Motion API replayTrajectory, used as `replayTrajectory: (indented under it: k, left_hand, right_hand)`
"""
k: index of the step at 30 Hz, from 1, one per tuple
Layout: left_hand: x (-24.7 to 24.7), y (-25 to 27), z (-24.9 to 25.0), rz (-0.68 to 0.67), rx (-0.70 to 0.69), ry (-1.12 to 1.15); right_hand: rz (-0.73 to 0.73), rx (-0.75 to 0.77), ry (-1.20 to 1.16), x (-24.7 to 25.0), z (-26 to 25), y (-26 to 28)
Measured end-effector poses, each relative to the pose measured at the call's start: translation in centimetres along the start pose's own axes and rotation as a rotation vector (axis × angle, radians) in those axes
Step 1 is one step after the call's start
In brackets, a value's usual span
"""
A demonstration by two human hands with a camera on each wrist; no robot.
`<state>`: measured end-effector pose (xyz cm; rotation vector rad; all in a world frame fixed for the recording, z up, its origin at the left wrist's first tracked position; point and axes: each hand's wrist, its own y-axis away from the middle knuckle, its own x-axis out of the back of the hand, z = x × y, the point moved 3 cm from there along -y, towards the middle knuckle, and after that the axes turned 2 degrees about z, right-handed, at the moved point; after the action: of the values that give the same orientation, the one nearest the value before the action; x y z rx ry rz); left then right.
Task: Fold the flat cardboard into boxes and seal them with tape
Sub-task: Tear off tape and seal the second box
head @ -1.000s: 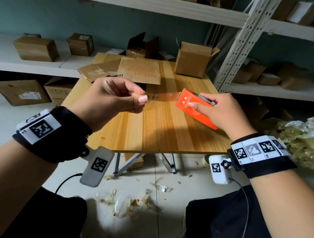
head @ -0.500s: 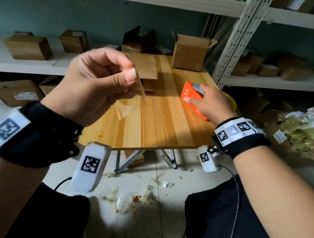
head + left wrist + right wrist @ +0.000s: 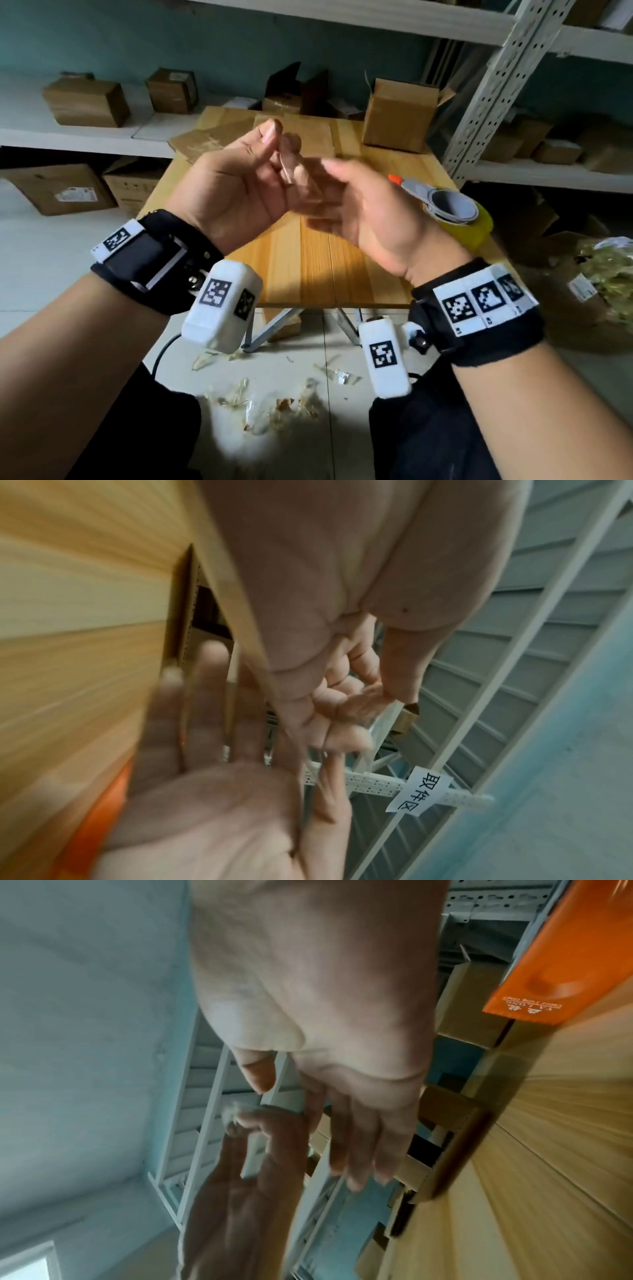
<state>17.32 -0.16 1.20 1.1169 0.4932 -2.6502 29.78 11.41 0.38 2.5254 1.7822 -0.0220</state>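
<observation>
Above the wooden table (image 3: 308, 267) I hold my left hand (image 3: 279, 144) palm up. Its thumb and fingers pinch a short strip of clear tape (image 3: 286, 166), which also hangs from the fingertips as a clear strip of tape (image 3: 388, 710) in the left wrist view. My right hand (image 3: 318, 185) is open and blurred, its straight fingers (image 3: 359, 1137) close beside the left hand. The tape dispenser (image 3: 445, 209), orange and grey with a yellowish roll, lies on the table's right edge. Flat cardboard (image 3: 205, 140) lies at the far end of the table.
An opened cardboard box (image 3: 397, 116) stands at the table's far right corner. White shelves (image 3: 68, 133) with several boxes run behind and to the right, with a perforated upright (image 3: 486, 102). Tape scraps (image 3: 274, 404) litter the floor near my knees.
My right hand has let go of the dispenser, which now lies on the table, and has moved left to the left hand. The left hand has turned palm up, still pinching the tape strip.
</observation>
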Motion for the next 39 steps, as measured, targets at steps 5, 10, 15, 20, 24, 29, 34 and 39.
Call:
replayTrajectory:
  k: [5,10,15,20,24,29,34,39]
  left_hand:
    - [0.1,-0.1,0.0,0.010,0.019,0.131]
    - [0.4,-0.1,0.1,0.015,0.004,0.164]
    - [0.6,-0.1,0.1,0.008,0.015,0.186]
    - [0.6,-0.1,0.5,-0.014,0.007,0.120]
    - [0.9,0.5,1.4,-0.032,0.007,-0.026]
    - [1.7,2.1,2.8,0.026,-0.014,-0.506]
    - [2.3,3.0,3.3,0.237,-0.078,-0.918]
    - [1.8,2.9,3.2,0.317,-0.169,-1.045]
  right_hand:
    - [-0.179,-0.103,-0.089,-1.4,0.8,-0.3]
    - [-0.205,-0.123,-0.094,-1.2,1.2,-0.4]
    - [-0.110,-0.079,-0.087,-0.7,1.8,-0.5]
    - [-0.031,-0.015,-0.155,0.5,0.5,0.1]
    - [0.010,0.029,-0.125,2.3,-0.4,0.8]
    - [-0.062,-0.025,0.079,4.2,-0.9,2.0]
    - [-0.024,-0.041,0.426,4.7,-0.8,2.5]
    - [0.122,0.071,0.671,4.1,-0.8,2.1]
